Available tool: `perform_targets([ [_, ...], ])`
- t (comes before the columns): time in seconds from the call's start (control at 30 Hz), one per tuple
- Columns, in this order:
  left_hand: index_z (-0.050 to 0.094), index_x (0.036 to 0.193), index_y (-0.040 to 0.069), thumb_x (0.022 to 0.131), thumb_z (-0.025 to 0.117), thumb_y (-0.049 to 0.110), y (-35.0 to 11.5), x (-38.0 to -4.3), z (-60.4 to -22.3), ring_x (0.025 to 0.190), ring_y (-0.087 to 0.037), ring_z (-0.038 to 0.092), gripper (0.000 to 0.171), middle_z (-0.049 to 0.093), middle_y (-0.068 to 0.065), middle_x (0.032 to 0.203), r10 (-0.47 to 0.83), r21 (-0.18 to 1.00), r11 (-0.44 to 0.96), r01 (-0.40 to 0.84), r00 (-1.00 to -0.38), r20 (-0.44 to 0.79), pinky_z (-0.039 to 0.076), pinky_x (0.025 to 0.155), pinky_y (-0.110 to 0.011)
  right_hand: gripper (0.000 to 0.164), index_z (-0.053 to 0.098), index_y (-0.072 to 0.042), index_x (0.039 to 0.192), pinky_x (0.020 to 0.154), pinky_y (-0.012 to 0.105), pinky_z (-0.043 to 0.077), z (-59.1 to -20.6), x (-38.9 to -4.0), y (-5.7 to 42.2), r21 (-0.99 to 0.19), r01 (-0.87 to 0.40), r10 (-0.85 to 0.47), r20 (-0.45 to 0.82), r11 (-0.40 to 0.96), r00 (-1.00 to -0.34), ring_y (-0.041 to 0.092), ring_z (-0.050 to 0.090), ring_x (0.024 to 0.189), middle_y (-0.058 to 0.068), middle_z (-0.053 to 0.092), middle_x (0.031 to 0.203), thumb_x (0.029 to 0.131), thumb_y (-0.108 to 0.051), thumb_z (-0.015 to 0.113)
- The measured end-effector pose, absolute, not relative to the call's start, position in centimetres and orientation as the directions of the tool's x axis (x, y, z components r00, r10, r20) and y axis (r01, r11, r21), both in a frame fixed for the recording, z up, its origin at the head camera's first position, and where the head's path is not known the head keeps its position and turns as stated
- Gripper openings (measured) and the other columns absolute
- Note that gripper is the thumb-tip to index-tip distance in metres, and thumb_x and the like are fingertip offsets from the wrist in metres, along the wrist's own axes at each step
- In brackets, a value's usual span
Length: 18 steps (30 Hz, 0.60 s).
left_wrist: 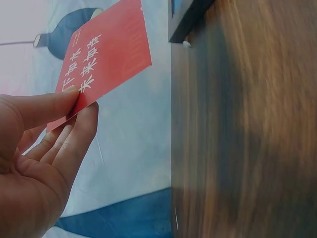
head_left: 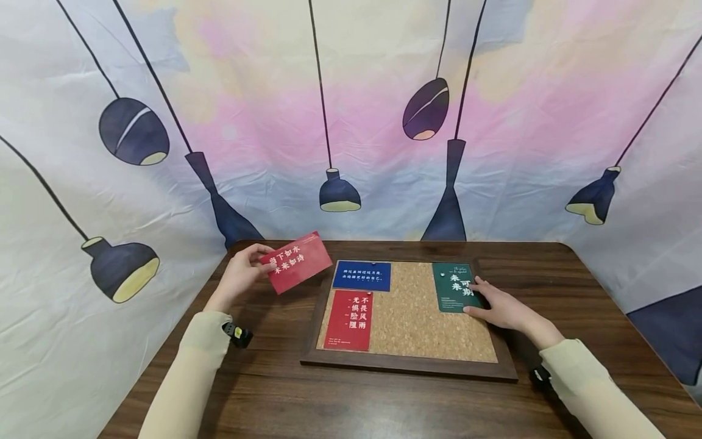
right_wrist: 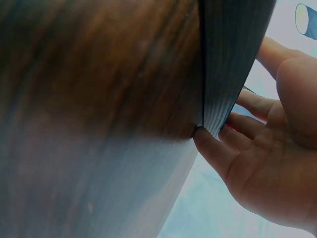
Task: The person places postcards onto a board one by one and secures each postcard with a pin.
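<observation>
My left hand point(head_left: 245, 272) pinches a red card point(head_left: 300, 263) with white writing between thumb and fingers, holding it up left of the cork board point(head_left: 408, 317). In the left wrist view, the thumb lies on the card's point(left_wrist: 111, 54) printed face and the fingers are behind it. My right hand point(head_left: 503, 308) rests at the board's right side, its fingertips on the right edge of a green card point(head_left: 454, 291). The right wrist view shows the hand point(right_wrist: 267, 153) against the side of the dark frame point(right_wrist: 230, 54), fingers extended; its fingertips are partly hidden there.
A blue card point(head_left: 362, 277) is pinned at the board's top left, above another red card point(head_left: 348, 321). Small round pins point(head_left: 442, 275) hold the cards. The board lies on a dark wooden table point(head_left: 351, 405). A cloth backdrop point(head_left: 378, 79) with painted lamps hangs behind.
</observation>
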State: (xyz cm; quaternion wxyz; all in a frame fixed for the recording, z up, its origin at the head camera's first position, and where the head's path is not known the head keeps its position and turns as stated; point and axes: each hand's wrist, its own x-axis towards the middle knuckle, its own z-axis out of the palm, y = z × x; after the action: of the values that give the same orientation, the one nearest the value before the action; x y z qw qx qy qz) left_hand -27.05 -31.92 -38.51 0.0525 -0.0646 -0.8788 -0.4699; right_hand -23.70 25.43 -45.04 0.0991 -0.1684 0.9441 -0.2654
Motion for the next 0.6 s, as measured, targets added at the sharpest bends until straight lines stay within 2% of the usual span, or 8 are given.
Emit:
perform_targets([
  [0.33, 0.059, 0.129, -0.002, 0.095, 0.071, 0.009, -29.5, -28.4, -38.0, 0.088, -0.026, 0.069, 0.038, 0.067, -0.024, 0.113, 0.086, 0.824, 0.539, 0.172, -0.985, 0.149, 0.060, 0.071, -0.033, 0.082, 0.037, 0.010, 0.150, 0.106, 0.071, 0.029, -45.0, -23.8, 25.4, -0.533, -0.251, -0.362, -0.113, 0.808, -0.925, 0.057, 0.019, 0.143, 0.037, 0.015, 0.159, 0.098, -0.047, 0.064],
  [0.6, 0.060, 0.129, 0.000, 0.096, 0.070, 0.009, -27.1, -29.3, -37.5, 0.093, -0.030, 0.069, 0.036, 0.066, -0.023, 0.117, 0.125, 0.822, 0.535, 0.195, -0.981, 0.152, 0.060, 0.075, -0.037, 0.083, 0.037, 0.009, 0.150, 0.106, 0.071, 0.029, -45.1, -24.0, 25.6, -0.529, -0.253, -0.363, -0.113, 0.810, -0.925, 0.056, 0.020, 0.143, 0.036, 0.014, 0.160, 0.097, -0.050, 0.063],
])
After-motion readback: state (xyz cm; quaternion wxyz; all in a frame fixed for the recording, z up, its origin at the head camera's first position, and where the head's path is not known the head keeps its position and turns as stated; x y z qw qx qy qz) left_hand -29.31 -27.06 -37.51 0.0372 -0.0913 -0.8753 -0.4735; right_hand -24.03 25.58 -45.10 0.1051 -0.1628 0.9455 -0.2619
